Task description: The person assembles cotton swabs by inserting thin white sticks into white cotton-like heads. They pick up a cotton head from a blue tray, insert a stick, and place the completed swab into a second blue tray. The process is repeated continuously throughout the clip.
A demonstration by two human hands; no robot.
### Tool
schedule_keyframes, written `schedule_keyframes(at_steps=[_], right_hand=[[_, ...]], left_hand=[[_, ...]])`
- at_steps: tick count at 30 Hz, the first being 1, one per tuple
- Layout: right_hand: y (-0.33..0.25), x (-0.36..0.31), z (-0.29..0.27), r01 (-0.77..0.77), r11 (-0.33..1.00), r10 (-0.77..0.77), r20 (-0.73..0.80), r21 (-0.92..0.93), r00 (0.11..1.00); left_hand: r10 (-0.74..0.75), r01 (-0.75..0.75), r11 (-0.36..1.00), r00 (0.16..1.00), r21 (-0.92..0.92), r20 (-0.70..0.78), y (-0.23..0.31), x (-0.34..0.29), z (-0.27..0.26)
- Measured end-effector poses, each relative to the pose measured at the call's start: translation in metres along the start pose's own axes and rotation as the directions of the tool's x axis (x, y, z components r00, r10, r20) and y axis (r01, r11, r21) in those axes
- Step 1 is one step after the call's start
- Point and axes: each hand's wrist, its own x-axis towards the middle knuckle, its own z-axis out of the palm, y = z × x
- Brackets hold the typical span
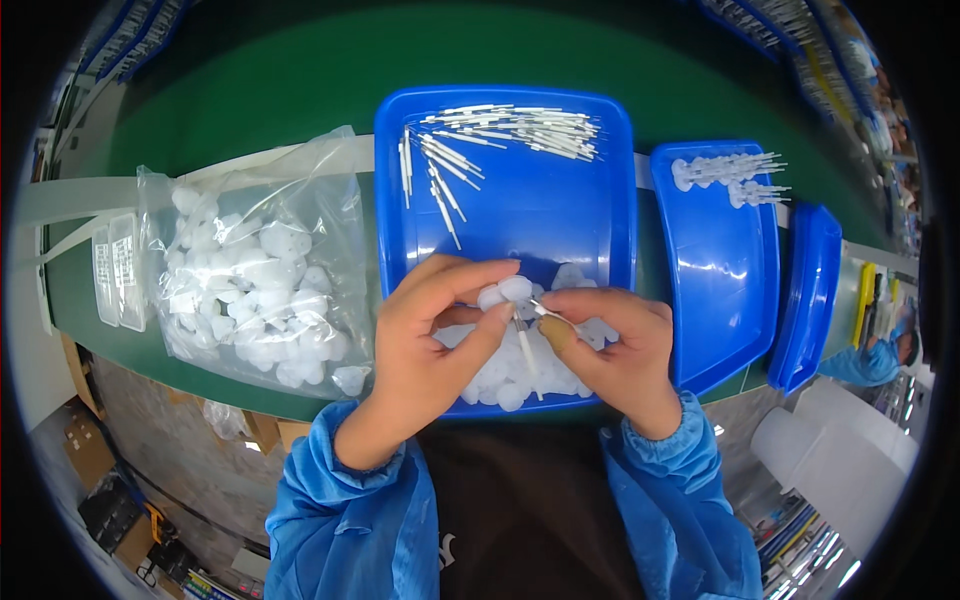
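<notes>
My left hand [430, 335] is closed in a pinch on a rounded, translucent white plastic piece [515, 289]. A thin white rod [527, 352] slants down just below it; whether the two are joined I cannot tell. My right hand [620, 345], with a yellowish cover on its thumb, pinches another thin rod [556, 316] with a metallic end, close beside the plastic piece. Under both hands, a heap of similar white plastic pieces [510, 385] fills the near part of a blue tray [388, 200]. White rods [540, 130] with thin metal tips lie at its far side.
On the left lies a clear bag [255, 290] full of white plastic pieces, beside flat clear-white packs [120, 270]. To the right, a blue tray [720, 290] holds rows of rods with white ends [725, 172]. Stacked blue trays [806, 300] stand beyond it on the green table [300, 70].
</notes>
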Motion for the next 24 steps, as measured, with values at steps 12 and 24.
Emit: schedule_keyframes(at_steps=[12,24], right_hand=[[0.001,0.004,-0.004,-0.033,0.999,0.029,0.118,0.034,0.993],[-0.008,0.003,-0.008,-0.359,0.906,0.313,0.219,0.224,0.924]], left_hand=[[0.062,-0.059,0.989,0.998,0.138,-0.015,0.001,0.001,-0.001],[0.074,-0.064,0.982,0.996,0.177,-0.050,0.004,-0.001,-0.002]])
